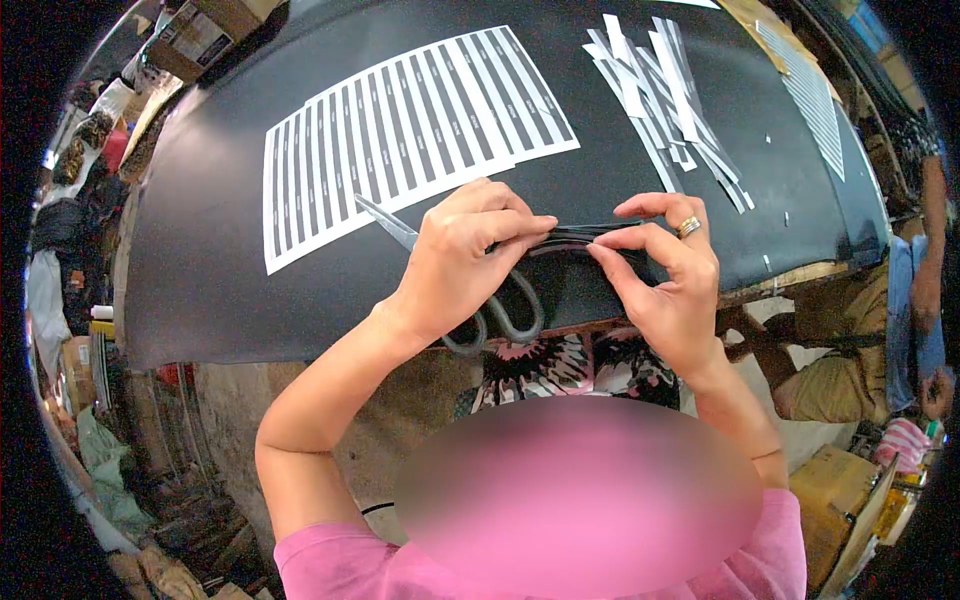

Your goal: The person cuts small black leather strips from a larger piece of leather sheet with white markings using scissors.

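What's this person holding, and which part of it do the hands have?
Thin dark strips: the left hand pinches them toward their left side, the right hand toward their right, leaving the middle stretch showing between.

Two overlapping white paper sheets with dark grey stripes (420,125) lie left of centre on the broad black flat table (200,230). To their right, toward the far side, is a loose pile of narrow white and grey cut paper strips (660,100); a pale finely striped sheet (815,105) lies farther right. Nearer the person, a thin bundle of narrow black strips (575,232) spans between the left hand (465,245) and the right hand (672,270). Grey metal scissors (522,325) pass beneath the left hand, blades toward the sheets, handles toward the near edge. A brown cardboard box (200,38) sits by the far left corner.
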A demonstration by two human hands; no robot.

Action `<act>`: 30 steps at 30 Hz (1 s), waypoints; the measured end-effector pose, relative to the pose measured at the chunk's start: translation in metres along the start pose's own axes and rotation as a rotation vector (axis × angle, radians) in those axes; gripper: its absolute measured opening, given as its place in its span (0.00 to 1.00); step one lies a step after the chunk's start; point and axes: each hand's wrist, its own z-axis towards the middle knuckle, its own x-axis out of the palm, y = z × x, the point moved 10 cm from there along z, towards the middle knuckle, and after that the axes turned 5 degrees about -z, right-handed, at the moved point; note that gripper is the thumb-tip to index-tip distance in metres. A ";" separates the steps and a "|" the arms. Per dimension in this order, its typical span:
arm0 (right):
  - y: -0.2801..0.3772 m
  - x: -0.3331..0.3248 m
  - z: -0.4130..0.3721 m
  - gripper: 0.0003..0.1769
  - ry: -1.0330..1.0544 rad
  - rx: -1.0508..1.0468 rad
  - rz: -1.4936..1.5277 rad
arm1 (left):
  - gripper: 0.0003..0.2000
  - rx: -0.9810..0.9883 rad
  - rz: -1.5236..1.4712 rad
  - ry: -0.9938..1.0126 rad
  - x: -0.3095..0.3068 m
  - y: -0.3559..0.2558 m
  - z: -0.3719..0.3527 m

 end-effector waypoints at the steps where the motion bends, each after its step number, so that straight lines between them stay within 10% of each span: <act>1: -0.001 0.000 -0.001 0.07 -0.005 0.013 -0.032 | 0.13 -0.002 -0.001 0.001 0.000 0.000 0.000; 30: 0.005 0.009 0.010 0.07 0.067 -0.104 -0.115 | 0.18 -0.045 -0.046 0.076 0.004 0.004 0.000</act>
